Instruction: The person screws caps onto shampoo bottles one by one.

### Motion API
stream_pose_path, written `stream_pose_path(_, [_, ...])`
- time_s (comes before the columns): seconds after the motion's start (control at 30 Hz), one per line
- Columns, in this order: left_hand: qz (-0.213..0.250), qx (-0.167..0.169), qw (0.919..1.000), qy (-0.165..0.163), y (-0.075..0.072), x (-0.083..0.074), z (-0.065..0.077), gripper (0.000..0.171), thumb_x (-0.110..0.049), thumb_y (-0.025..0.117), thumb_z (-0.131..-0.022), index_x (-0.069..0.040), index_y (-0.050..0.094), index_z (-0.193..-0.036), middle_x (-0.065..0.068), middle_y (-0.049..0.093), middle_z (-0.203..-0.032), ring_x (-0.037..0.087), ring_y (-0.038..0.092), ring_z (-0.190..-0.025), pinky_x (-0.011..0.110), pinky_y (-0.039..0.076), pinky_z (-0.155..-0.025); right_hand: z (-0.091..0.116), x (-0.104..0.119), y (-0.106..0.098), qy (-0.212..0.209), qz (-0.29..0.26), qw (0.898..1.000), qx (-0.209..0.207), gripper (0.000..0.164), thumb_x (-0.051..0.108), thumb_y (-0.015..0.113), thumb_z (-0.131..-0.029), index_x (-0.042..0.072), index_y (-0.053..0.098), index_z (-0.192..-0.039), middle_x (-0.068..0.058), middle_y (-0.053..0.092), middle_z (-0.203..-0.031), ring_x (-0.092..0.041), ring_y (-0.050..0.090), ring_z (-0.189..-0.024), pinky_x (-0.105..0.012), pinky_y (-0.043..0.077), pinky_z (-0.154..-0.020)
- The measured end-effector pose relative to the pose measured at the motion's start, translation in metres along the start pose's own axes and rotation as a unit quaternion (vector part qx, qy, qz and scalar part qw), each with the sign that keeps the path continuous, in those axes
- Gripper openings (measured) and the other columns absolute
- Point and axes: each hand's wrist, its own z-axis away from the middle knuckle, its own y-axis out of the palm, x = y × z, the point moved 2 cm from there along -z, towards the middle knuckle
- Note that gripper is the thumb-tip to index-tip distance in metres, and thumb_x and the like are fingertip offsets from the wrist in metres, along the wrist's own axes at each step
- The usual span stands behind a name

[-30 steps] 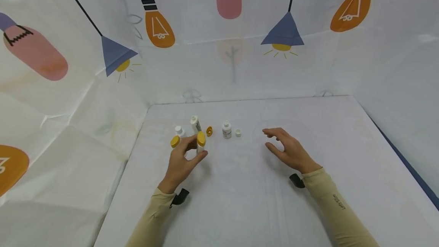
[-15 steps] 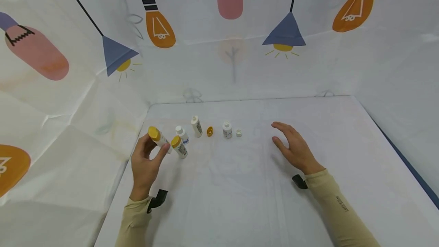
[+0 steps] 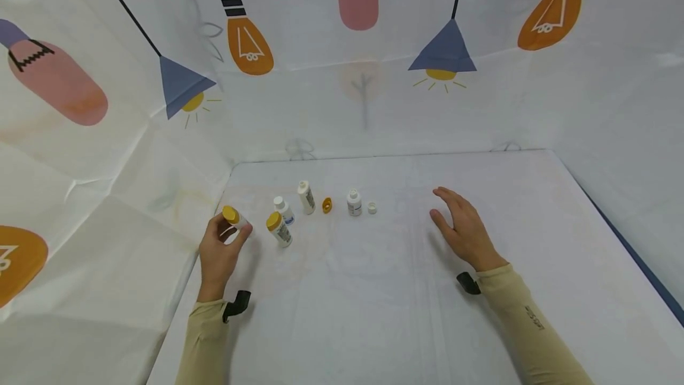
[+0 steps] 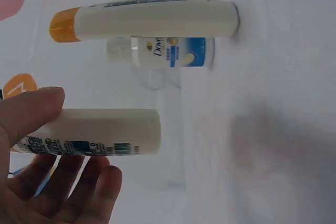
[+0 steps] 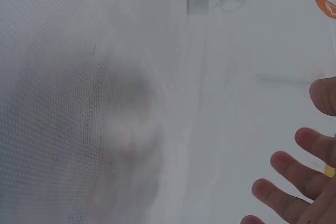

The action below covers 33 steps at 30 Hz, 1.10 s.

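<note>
My left hand [image 3: 216,260] grips a white bottle with a yellow cap [image 3: 231,214] between thumb and fingers, at the table's left side. In the left wrist view that bottle [image 4: 115,132] lies across the picture, its base past the fingers and its cap hidden by the hand. Just right of the hand stands a second yellow-capped bottle [image 3: 280,233]. Behind it is a white Dove bottle with a white cap [image 4: 173,53], partly covered in the left wrist view. Over the right half of the table, my right hand [image 3: 467,233] holds nothing, fingers spread apart.
Further back stand a slim white bottle [image 3: 307,199] and a small white bottle [image 3: 354,204]. A yellow cap [image 3: 327,205] lies between them, and a white cap [image 3: 371,208] beside the small bottle. Printed sheeting [image 3: 320,106] walls the back and left of the white table [image 3: 363,314].
My left hand has carried the yellow-capped bottle leftward, past the second yellow-capped one, to the table's left side. My right hand has shifted slightly right and away from me.
</note>
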Motion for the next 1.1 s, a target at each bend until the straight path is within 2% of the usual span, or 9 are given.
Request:
stream_pose_path(0.1, [-0.022,0.026,0.9987,-0.038,0.003,0.018,0.0,0.057,-0.008,0.082,-0.087,0.0,0.055,-0.136,0.011,0.062,-0.122,0.014,0.059,-0.11,0.025,0.053,-0.092,0.0,0.0,0.001,0.008,-0.001,1.0,0.01,0.05,0.02,0.063,-0.102,0.0,0.049,-0.146,-0.02,0.05,-0.147,-0.039,0.046,-0.135,-0.06,0.036,-0.108])
stream_pose_path(0.17, [-0.016,0.041,0.9975,-0.055,0.004,0.027,0.001,0.057,-0.008,0.082,-0.087,0.001,0.054,-0.136,0.014,0.061,-0.123,0.021,0.061,-0.111,0.02,0.053,-0.09,0.0,0.0,0.003,0.012,-0.004,1.0,0.017,0.051,0.02,0.064,-0.102,-0.001,0.048,-0.146,-0.02,0.05,-0.148,-0.039,0.046,-0.135,-0.059,0.037,-0.108])
stream_pose_path(0.27, [-0.009,0.058,0.9959,-0.068,0.007,0.036,0.003,0.057,-0.008,0.081,-0.088,0.003,0.052,-0.136,0.018,0.06,-0.126,0.03,0.061,-0.114,0.013,0.052,-0.085,-0.001,0.001,0.005,0.017,-0.003,1.0,0.023,0.054,0.021,0.065,-0.101,0.0,0.046,-0.148,-0.019,0.049,-0.148,-0.039,0.045,-0.135,-0.059,0.036,-0.108])
stream_pose_path(0.33, [-0.007,0.064,0.995,-0.076,0.008,0.04,0.004,0.057,-0.008,0.081,-0.088,0.003,0.052,-0.137,0.019,0.059,-0.128,0.032,0.06,-0.115,0.01,0.051,-0.084,-0.002,0.001,0.006,0.022,-0.001,0.999,0.027,0.056,0.022,0.067,-0.1,0.001,0.046,-0.148,-0.019,0.049,-0.148,-0.039,0.045,-0.136,-0.06,0.036,-0.108])
stream_pose_path(0.5, [-0.024,0.073,0.9926,-0.093,0.01,0.043,0.004,0.059,-0.015,0.08,-0.09,-0.001,0.051,-0.139,0.017,0.058,-0.132,0.03,0.06,-0.115,0.007,0.048,-0.082,-0.007,0.005,0.007,0.039,-0.006,0.998,0.052,0.062,0.028,0.068,-0.1,0.004,0.042,-0.151,-0.019,0.046,-0.151,-0.04,0.042,-0.138,-0.061,0.035,-0.108])
stream_pose_path(0.7, [-0.025,0.082,0.9912,-0.101,0.011,0.043,0.005,0.06,-0.018,0.08,-0.091,0.0,0.05,-0.14,0.02,0.057,-0.133,0.034,0.06,-0.116,0.005,0.047,-0.082,-0.018,0.008,0.012,0.071,-0.015,0.993,0.095,0.07,0.041,0.067,-0.099,0.01,0.039,-0.155,-0.014,0.043,-0.154,-0.037,0.039,-0.141,-0.058,0.033,-0.112])
stream_pose_path(0.87, [-0.037,0.082,0.9905,-0.104,0.011,0.044,0.006,0.059,-0.017,0.079,-0.091,-0.001,0.05,-0.14,0.019,0.056,-0.133,0.034,0.06,-0.116,0.005,0.046,-0.083,-0.031,0.007,0.023,0.08,-0.033,0.99,0.108,0.072,0.045,0.067,-0.098,0.01,0.04,-0.154,-0.012,0.046,-0.152,-0.035,0.043,-0.137,-0.058,0.037,-0.109])
stream_pose_path(1.1, [-0.039,0.078,0.9898,-0.113,0.01,0.045,0.005,0.061,-0.016,0.08,-0.09,-0.002,0.05,-0.14,0.017,0.057,-0.134,0.032,0.061,-0.116,0.006,0.047,-0.082,-0.052,0.01,0.046,0.098,-0.089,0.983,0.129,0.07,0.044,0.071,-0.096,0.013,0.043,-0.152,-0.011,0.052,-0.147,-0.033,0.049,-0.131,-0.053,0.043,-0.104])
